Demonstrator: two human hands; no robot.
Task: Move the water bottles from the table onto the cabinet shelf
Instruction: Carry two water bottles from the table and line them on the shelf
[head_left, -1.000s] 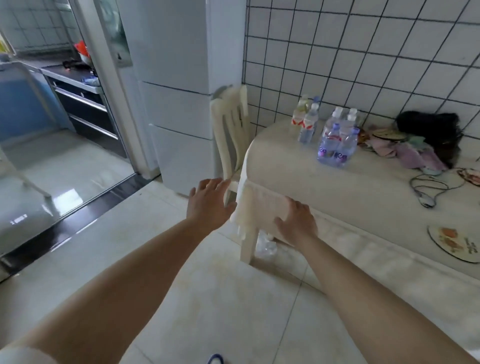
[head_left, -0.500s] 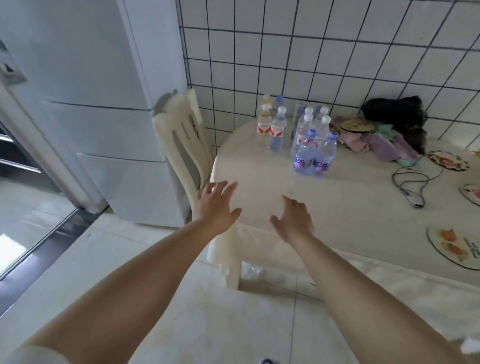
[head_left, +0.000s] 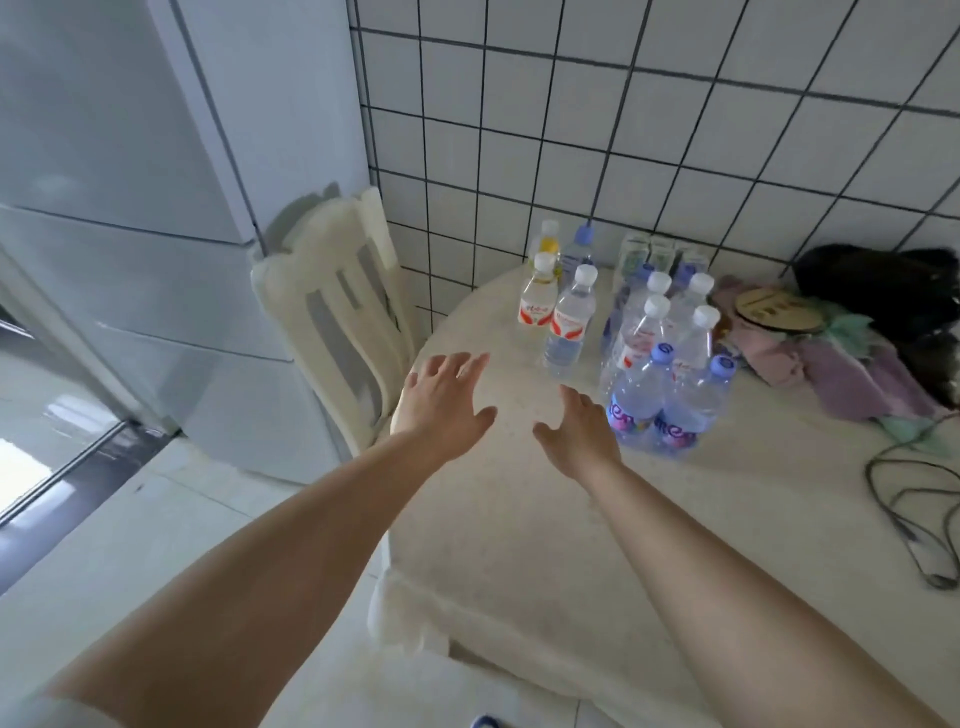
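On the tabletop (head_left: 519, 519), pushed against the tiled wall, every one of the bottles (head_left: 649, 358) stands upright, so I judge none has gone to the cabinet shelf, which I cannot see from here; the whole job is ahead of me. Two red-labelled ones stand nearest the chair (head_left: 337, 322), two more behind them, and to their right a tight cluster with two blue-capped ones (head_left: 670, 410) in front. Beyond that lie a heap of cloth (head_left: 841, 364) and a cable (head_left: 914, 519).

Both my arms reach forward over the table edge, palms down. My left hand (head_left: 441, 400) hovers with fingers spread and straight, short of the red-labelled pair. My right hand (head_left: 576, 431) is just beside the blue-capped ones, fingers relaxed, thumb out toward the left. Each grip is released and holds nothing; whether the right one touches a bottle I cannot tell
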